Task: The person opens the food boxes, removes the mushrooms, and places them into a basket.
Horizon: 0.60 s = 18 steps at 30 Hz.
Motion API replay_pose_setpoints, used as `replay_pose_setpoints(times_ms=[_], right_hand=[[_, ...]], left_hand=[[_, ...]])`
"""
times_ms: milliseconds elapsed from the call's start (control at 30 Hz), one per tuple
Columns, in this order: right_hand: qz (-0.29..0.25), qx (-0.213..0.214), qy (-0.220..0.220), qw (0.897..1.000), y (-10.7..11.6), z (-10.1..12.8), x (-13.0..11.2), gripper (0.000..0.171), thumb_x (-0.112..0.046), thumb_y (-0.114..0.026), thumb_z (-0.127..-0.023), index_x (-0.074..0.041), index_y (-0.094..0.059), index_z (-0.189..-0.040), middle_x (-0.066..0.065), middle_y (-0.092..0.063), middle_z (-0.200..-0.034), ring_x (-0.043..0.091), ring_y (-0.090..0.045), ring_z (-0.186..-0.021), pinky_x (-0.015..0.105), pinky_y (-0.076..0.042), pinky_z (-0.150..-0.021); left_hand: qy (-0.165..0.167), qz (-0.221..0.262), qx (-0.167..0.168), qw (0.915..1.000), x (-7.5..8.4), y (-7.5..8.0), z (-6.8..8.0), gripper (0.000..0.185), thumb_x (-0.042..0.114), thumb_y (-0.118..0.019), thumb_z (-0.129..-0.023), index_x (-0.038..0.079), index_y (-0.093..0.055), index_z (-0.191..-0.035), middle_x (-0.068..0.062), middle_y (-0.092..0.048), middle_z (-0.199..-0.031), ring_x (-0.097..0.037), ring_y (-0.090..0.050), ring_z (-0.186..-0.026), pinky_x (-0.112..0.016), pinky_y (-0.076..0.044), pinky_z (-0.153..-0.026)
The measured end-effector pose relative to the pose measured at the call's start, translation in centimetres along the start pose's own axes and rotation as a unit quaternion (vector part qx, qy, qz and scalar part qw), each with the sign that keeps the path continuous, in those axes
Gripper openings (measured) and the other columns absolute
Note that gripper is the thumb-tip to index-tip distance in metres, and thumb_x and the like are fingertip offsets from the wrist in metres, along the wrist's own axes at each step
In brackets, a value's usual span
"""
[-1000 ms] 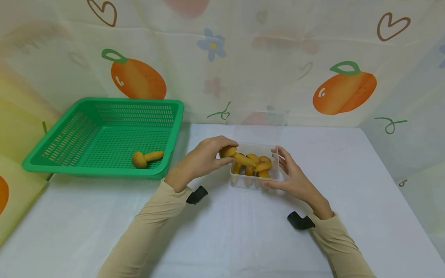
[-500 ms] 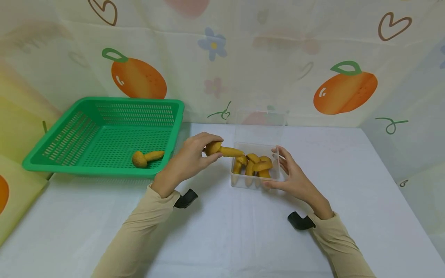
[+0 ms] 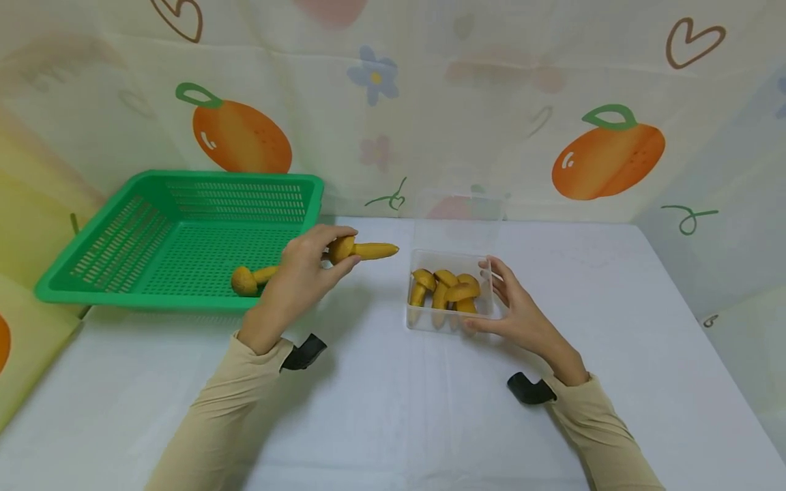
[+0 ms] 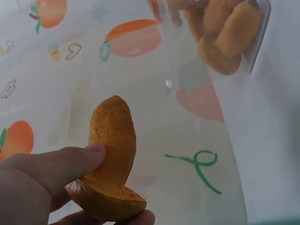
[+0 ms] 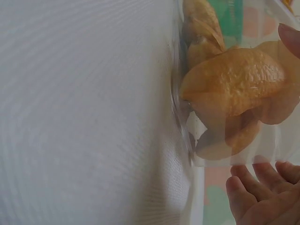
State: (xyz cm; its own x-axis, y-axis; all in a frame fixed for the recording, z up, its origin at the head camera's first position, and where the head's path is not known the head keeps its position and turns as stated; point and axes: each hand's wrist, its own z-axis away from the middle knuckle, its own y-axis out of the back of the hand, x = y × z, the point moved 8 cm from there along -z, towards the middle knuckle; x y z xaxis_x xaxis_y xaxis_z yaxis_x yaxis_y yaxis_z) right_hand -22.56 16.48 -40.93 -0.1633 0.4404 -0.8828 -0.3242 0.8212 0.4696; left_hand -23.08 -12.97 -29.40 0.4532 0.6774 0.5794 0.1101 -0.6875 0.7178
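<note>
White table (image 3: pixel 393 409) | left hand (image 3: pixel 301 279) pinches mushroom (image 3: pixel 359 250) | right hand (image 3: pixel 518 310) relaxed against box (image 3: pixel 451 320)

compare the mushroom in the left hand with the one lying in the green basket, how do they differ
The held mushroom is pinched by the left hand above the table, stem pointing right; the basket mushroom lies loose on the green basket floor, partly behind the hand. Both are yellow-brown with rounded caps.

Basket (image 3: pixel 184 232): bright green, slotted mesh. Mushrooms (image 3: pixel 445 290) in box (image 3: pixel 451 320): yellow-orange, caps browner; box was clear. Held mushroom (image 3: pixel 359 250): same orange-yellow. Sleeves (image 3: pixel 227 409): beige. Wrist straps (image 3: pixel 528 390): black. Table (image 3: pixel 393 409): white. Backdrop (image 3: pixel 430 102): cream, printed with oranges with green leaves, brown heart outlines, a blue flower, green squiggles.
</note>
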Motion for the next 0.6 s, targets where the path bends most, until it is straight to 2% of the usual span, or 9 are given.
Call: replay_pose_setpoints(times_ms=[233,367,433,500,600], right_hand=[[0.0,0.004,0.003,1.0,0.0,0.0,0.0,0.11,-0.023,-0.083,-0.081,-0.013,-0.007,-0.16,0.014,-0.019,-0.164,0.041,-0.021,-0.151,0.058,-0.02,-0.122],[0.003,0.009,0.006,1.0,0.0,0.0,0.1,0.109,-0.022,-0.084,-0.08,-0.013,-0.009,-0.159,0.014,-0.021,-0.163,0.041,-0.022,-0.15,0.058,-0.021,-0.121],[0.002,0.01,0.007,1.0,0.1,0.0,0.1,0.109,-0.022,-0.084,-0.08,-0.013,-0.01,-0.159,0.013,-0.022,-0.163,0.04,-0.021,-0.151,0.059,-0.021,-0.121],[0.0,0.009,0.007,1.0,0.0,0.0,0.1,0.108,-0.022,-0.084,-0.08,-0.013,-0.01,-0.159,0.013,-0.021,-0.163,0.04,-0.021,-0.151,0.058,-0.021,-0.121],[-0.001,0.009,0.007,1.0,0.0,-0.1,0.2,0.109,-0.021,-0.084,-0.08,-0.013,-0.009,-0.159,0.014,-0.02,-0.164,0.04,-0.022,-0.151,0.058,-0.021,-0.121]], left_hand=[[-0.009,-0.016,0.054,0.9984,-1.2,2.5,0.6,0.037,0.005,-0.078,-0.084,-0.001,-0.068,-0.118,-0.017,-0.068,-0.105,-0.026,-0.062,-0.088,-0.042,-0.06,-0.074],[-0.005,-0.011,0.065,0.9978,-1.9,3.3,0.9,0.035,0.004,-0.077,-0.084,-0.001,-0.068,-0.118,-0.018,-0.067,-0.106,-0.026,-0.062,-0.089,-0.043,-0.06,-0.075],[-0.001,-0.006,0.069,0.9976,-2.3,3.6,1.1,0.035,0.003,-0.076,-0.085,-0.001,-0.068,-0.118,-0.018,-0.067,-0.105,-0.026,-0.062,-0.089,-0.029,-0.06,-0.076],[0.002,-0.004,0.076,0.9971,-2.6,4.0,1.3,0.034,0.002,-0.076,-0.085,-0.001,-0.067,-0.118,-0.018,-0.066,-0.104,-0.027,-0.062,-0.089,-0.026,-0.06,-0.076],[0.008,-0.002,0.09,0.9959,-3.3,4.5,1.8,0.034,0.001,-0.076,-0.084,-0.002,-0.067,-0.117,-0.019,-0.067,-0.105,-0.028,-0.063,-0.09,-0.006,-0.052,-0.074]])
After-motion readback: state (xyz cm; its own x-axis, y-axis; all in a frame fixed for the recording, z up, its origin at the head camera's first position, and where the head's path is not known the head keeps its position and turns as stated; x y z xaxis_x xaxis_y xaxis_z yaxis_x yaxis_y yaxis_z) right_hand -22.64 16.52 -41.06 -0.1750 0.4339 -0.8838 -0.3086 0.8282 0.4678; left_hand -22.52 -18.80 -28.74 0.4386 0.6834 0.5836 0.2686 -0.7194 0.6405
